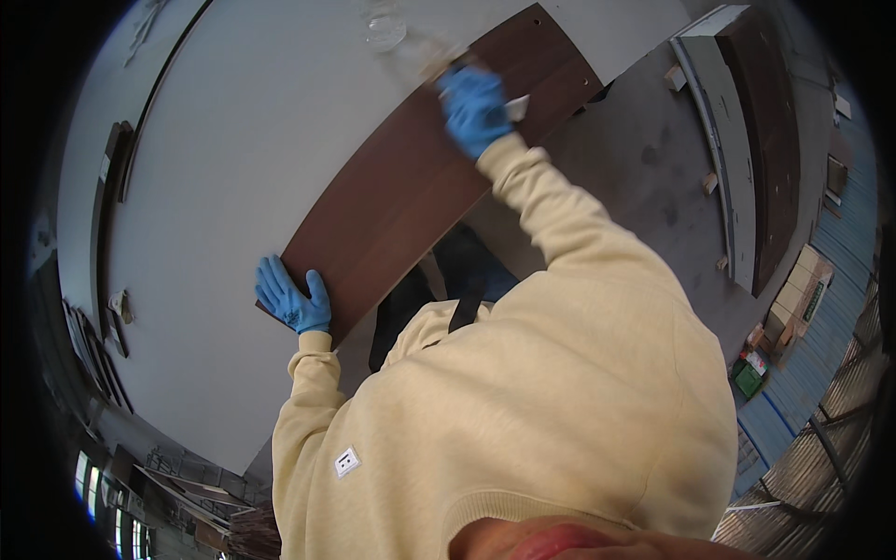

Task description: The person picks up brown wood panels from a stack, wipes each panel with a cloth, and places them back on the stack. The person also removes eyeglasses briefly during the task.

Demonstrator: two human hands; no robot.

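Brown board [411, 187], long and dark, flat on the big white counter [243, 168], slanting from low left up to top right. Small holes near its far end. One edge out past the counter's rim, over the grey floor [644, 177].

Left hand [294, 297] in a blue glove, flat on the near end of the board, fingers spread apart, gripping nothing, just pressing down.

Right hand [474, 110] in a blue glove too, on the far part of the board. Grip closed on a small pale thing [516, 106], too small to tell what kind.

Yellow sleeves on both arms, big yellow top low in the view.

Clear round thing [385, 33] on the counter just past the right hand, blurry. More dark boards [765, 140] on the floor, well apart, at the right. Green box [749, 378] far off at the right edge.
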